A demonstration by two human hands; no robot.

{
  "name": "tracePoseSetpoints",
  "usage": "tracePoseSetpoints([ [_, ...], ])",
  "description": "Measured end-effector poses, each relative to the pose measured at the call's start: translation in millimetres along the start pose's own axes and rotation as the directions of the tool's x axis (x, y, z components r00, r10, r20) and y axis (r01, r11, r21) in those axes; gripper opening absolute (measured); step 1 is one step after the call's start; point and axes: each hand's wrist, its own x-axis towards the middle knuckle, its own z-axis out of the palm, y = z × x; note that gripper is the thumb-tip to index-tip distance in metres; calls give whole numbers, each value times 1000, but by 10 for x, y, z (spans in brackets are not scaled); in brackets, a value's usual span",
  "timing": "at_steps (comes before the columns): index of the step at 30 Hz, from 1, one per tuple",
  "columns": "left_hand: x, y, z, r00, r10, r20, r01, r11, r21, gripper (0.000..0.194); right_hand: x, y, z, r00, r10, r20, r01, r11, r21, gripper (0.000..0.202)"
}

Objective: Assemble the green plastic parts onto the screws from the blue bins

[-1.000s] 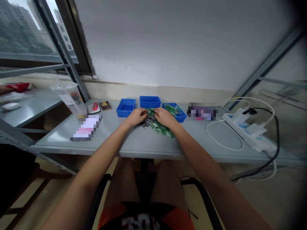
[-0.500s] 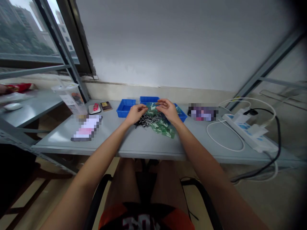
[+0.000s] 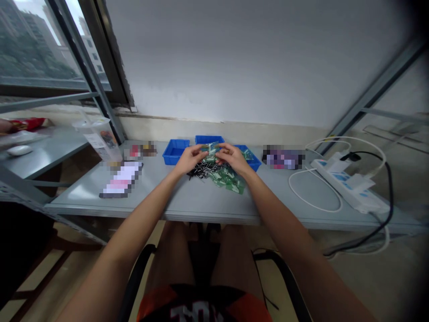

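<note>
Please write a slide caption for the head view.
Left hand and right hand hold a green packet near dark, shiny pieces.

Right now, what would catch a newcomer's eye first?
Probably the left hand and right hand, holding a green piece between them, centrally above the desk. Beneath lies a heap of dark and silvery bits, with more green pieces on its right. Three blue trays stand behind.

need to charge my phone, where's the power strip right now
In the head view, the power strip lies toward the right end of the desk, right of the right hand, with a black cable curving past its right side.
</note>
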Motion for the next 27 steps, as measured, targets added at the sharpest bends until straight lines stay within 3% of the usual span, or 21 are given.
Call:
tracePoseSetpoints([
  [7, 8, -25, -1, 1000, 3, 24, -2, 999, -33, 27, -28, -36, -6, 996, -14, 92, 13, 1000, 14, 29],
  [27, 9, -36, -13, 997, 77, -20, -75, 993, 90, 31, 8, 40, 9, 993, -47, 107, 55, 995, -82, 17],
])
